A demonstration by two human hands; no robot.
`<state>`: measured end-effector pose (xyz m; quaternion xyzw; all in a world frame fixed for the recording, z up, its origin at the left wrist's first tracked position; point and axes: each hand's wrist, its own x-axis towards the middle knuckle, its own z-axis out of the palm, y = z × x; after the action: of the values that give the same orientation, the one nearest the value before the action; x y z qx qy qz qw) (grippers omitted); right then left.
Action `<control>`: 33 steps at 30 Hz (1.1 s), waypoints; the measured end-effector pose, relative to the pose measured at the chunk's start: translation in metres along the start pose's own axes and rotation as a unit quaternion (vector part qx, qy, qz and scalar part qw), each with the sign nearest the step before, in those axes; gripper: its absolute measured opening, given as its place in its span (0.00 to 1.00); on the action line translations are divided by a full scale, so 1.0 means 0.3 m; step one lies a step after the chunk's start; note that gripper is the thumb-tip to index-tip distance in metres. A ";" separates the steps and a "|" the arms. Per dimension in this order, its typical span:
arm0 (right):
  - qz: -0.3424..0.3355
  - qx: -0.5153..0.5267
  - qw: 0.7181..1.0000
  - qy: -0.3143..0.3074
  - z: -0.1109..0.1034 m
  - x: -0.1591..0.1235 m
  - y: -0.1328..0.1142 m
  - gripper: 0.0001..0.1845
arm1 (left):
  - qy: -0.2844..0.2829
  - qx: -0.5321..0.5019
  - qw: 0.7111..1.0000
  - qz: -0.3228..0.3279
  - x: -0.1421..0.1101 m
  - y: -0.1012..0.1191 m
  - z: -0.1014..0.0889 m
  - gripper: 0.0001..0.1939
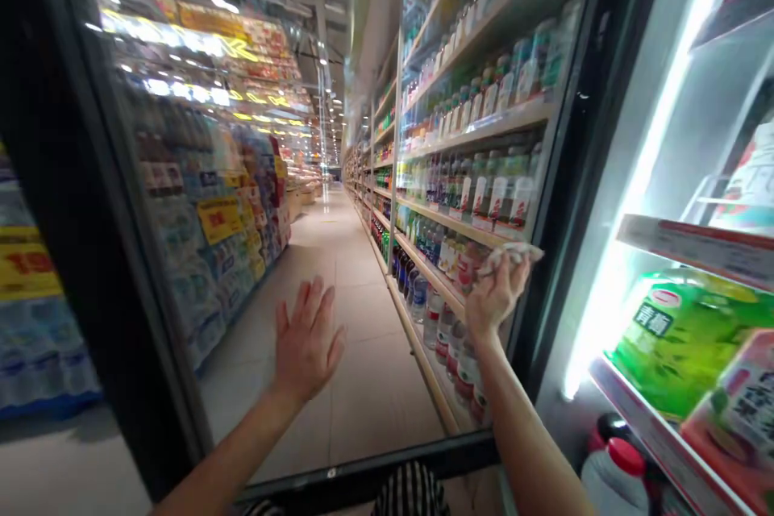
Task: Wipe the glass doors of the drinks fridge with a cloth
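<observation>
A tall glass door with a black frame (572,153) stands right in front of me, and a store aisle shows through its pane. My left hand (308,334) is open, fingers spread, palm toward the glass; it seems to lie on the pane, left of the middle. Near the pane's right edge, my right hand (499,290) is closed around a crumpled, light-coloured cloth (513,252). The cloth appears pressed to the glass beside the black frame. Part of it is hidden by my fingers.
At the right, a lit cooler shelf (695,238) holds green drink packs (689,347) and a red-capped bottle (617,472). Beyond the glass are shelves of bottles (477,105) and stacked drink packs (223,234) with yellow price signs. My striped-clad knee (409,490) is near the bottom rail.
</observation>
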<state>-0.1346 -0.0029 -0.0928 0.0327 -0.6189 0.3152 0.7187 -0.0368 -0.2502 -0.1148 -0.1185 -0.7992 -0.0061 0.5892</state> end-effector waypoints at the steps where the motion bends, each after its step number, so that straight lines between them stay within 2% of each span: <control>1: -0.058 0.009 0.998 -0.037 0.002 0.008 -0.021 0.26 | 0.004 0.012 1.000 0.004 0.039 -0.008 -0.014 0.36; 3: -0.220 0.033 0.965 -0.141 0.005 0.020 -0.065 0.25 | 0.009 0.031 0.999 0.013 0.115 -0.019 -0.036 0.35; 4: -0.272 0.038 0.947 -0.169 0.009 0.033 -0.078 0.24 | 0.012 0.038 0.999 0.018 0.149 -0.023 -0.046 0.35; 5: -0.281 0.035 0.944 -0.168 0.015 0.054 -0.082 0.24 | 0.014 0.044 0.999 0.024 0.176 -0.026 -0.053 0.34; 6: -0.245 0.028 0.960 -0.135 0.024 0.083 -0.079 0.23 | 0.015 0.048 0.998 0.031 0.197 -0.028 -0.059 0.34; 8: -0.085 0.009 0.996 -0.022 0.046 0.148 -0.067 0.23 | 0.020 0.054 0.997 0.045 0.222 -0.033 -0.065 0.33; 9: -0.033 0.007 0.999 0.014 0.056 0.173 -0.067 0.23 | 0.023 0.057 0.997 0.053 0.227 -0.037 -0.066 0.33; 10: -0.017 0.009 1.000 0.024 0.064 0.190 -0.076 0.24 | 0.025 0.059 0.996 0.060 0.231 -0.042 -0.068 0.32; 11: -0.044 0.015 0.999 0.004 0.069 0.197 -0.092 0.23 | 0.024 0.060 0.996 0.066 0.234 -0.049 -0.070 0.32; 12: -0.106 0.023 0.993 -0.042 0.072 0.196 -0.113 0.23 | 0.026 0.061 0.996 0.067 0.238 -0.058 -0.073 0.31; 14: -0.261 0.043 0.952 -0.155 0.072 0.193 -0.153 0.21 | 0.031 0.063 0.996 0.052 0.256 -0.081 -0.086 0.30; 15: -0.299 0.046 0.935 -0.183 0.074 0.200 -0.165 0.20 | 0.033 0.064 0.997 0.038 0.269 -0.095 -0.094 0.30; 16: -0.293 0.043 0.938 -0.179 0.077 0.215 -0.172 0.20 | 0.034 0.067 0.997 0.027 0.283 -0.108 -0.103 0.30; 17: -0.246 0.036 0.958 -0.142 0.084 0.236 -0.174 0.20 | 0.035 0.070 0.997 0.019 0.297 -0.120 -0.112 0.30; 18: -0.166 0.024 0.982 -0.083 0.092 0.260 -0.176 0.21 | 0.034 0.073 0.997 0.015 0.309 -0.130 -0.120 0.30; 20: -0.041 0.014 0.999 0.010 0.110 0.295 -0.191 0.23 | 0.033 0.077 0.996 0.013 0.326 -0.145 -0.132 0.30; 21: -0.036 0.015 0.999 0.016 0.116 0.300 -0.209 0.23 | 0.035 0.078 0.996 0.015 0.329 -0.150 -0.136 0.30; 22: -0.080 0.021 0.996 -0.014 0.119 0.296 -0.231 0.23 | 0.038 0.077 0.996 0.017 0.330 -0.155 -0.138 0.30; 23: -0.162 0.030 0.984 -0.066 0.120 0.288 -0.254 0.22 | 0.039 0.073 0.996 0.022 0.328 -0.161 -0.140 0.30; 25: -0.314 0.041 0.934 -0.163 0.118 0.279 -0.289 0.20 | 0.038 0.062 0.997 0.031 0.322 -0.178 -0.144 0.29; 26: -0.335 0.038 0.925 -0.176 0.120 0.284 -0.297 0.19 | 0.038 0.059 0.997 0.028 0.319 -0.188 -0.147 0.30; 27: -0.310 0.030 0.937 -0.160 0.124 0.297 -0.300 0.20 | 0.040 0.057 0.997 0.021 0.317 -0.200 -0.151 0.30; 29: -0.159 0.007 0.985 -0.070 0.138 0.329 -0.302 0.22 | 0.043 0.060 0.997 0.001 0.315 -0.220 -0.159 0.31; 30: -0.096 0.002 0.995 -0.033 0.145 0.338 -0.308 0.24 | 0.043 0.060 0.997 -0.006 0.315 -0.228 -0.162 0.31; 31: -0.070 0.003 0.997 -0.020 0.151 0.336 -0.320 0.24 | 0.042 0.060 0.997 -0.010 0.316 -0.233 -0.166 0.32; 32: -0.091 0.007 0.995 -0.038 0.153 0.324 -0.338 0.24 | 0.038 0.058 0.998 -0.011 0.316 -0.237 -0.169 0.32; 33: -0.151 0.015 0.985 -0.080 0.151 0.306 -0.358 0.24 | 0.035 0.055 0.998 -0.010 0.317 -0.240 -0.172 0.32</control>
<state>-0.1178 -0.0707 0.0380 0.1616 -0.6576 0.2085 0.7057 -0.0288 -0.3106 -0.0001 -0.0774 -0.7786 0.0277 0.6222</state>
